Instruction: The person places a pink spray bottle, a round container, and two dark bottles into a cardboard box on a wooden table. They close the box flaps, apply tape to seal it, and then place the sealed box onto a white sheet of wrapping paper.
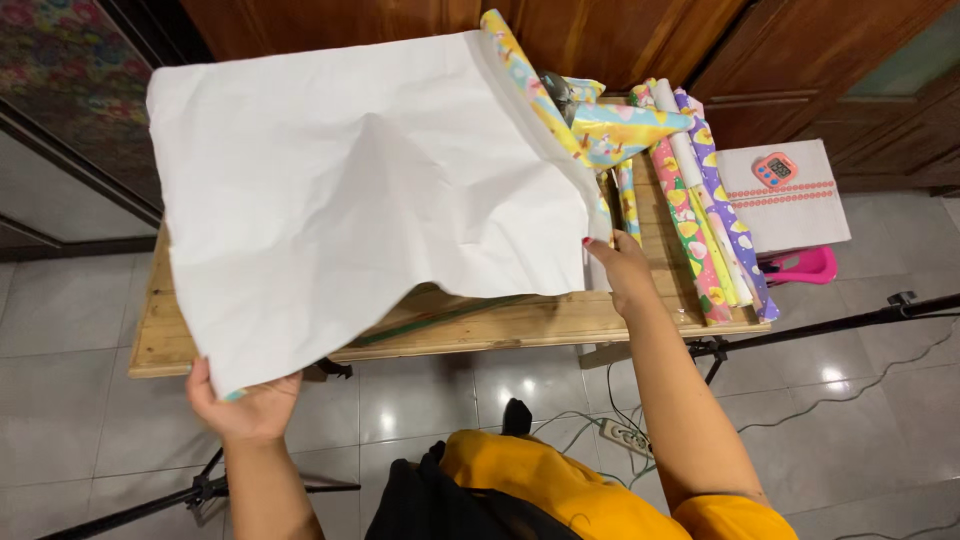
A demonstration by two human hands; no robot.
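A large sheet of wrapping paper [370, 190] hangs over the wooden table [500, 325], white back side up, its colourful printed side showing at the top right edge. My left hand [245, 405] grips the sheet's near left corner, below the table's front edge. My right hand [620, 268] pinches the sheet's right edge above the table. The sheet is lifted and sags in the middle, hiding most of the tabletop.
Several rolls of patterned wrapping paper [700, 210] lie at the table's right end. A white box with a small pink timer [775, 168] sits on a pink stool [805, 268]. Tripod legs [830, 325], a power strip [625, 435] and cables cross the tiled floor.
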